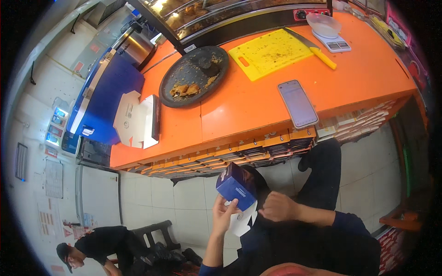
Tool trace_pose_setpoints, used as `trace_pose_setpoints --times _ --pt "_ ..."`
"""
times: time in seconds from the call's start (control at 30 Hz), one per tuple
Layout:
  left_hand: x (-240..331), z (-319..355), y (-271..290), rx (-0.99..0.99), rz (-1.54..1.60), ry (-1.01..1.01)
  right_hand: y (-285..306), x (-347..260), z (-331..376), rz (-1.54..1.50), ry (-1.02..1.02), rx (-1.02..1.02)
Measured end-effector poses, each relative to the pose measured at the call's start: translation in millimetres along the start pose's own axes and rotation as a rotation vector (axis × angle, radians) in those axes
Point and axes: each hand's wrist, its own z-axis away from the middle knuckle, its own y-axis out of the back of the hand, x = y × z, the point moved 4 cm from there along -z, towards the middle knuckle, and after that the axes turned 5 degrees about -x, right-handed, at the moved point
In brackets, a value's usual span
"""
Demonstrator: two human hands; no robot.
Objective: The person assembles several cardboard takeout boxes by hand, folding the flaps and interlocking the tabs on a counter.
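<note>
A dark blue carton box (236, 187) with a white inside flap is held over my lap, below the front of the orange counter. My left hand (224, 214) grips it from its lower left, thumb across the blue side and fingers behind. The white open flap (242, 221) hangs down from the box toward me. Just right of the box, my right hand (279, 207) is curled into a fist, apart from the blue side. What lies inside that fist, if anything, is hidden.
On the orange counter (221, 119) are a phone (298, 104), yellow cutting board (271, 53), knife (324, 58), kitchen scale (332, 42), black stone mortar (166, 87) with food bits, and open carton (148, 123). Flat cartons (239, 148) are stacked underneath. A person (103, 248) bends at lower left.
</note>
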Motion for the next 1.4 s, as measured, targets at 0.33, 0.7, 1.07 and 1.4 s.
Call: trace_pose_setpoints --times 0.33,0.7,1.07,1.4 --pt "-22.7 4.2 -50.1 0.072 -0.260 -0.420 24.7 13.0 -32.7 -0.199 -0.245 -0.219" --pt "-38.5 36.4 -14.3 -0.219 -0.828 -0.580 23.6 39.0 22.7 -0.908 -0.548 -0.120" --pt "-19.7 74.2 18.1 -0.273 -1.744 -0.784 6.9 111.9 27.5 -0.609 -0.814 -0.331" --pt "-25.7 -14.0 61.3 -0.145 -0.661 -0.221 10.2 88.1 -4.0 -0.379 -0.625 -0.275"
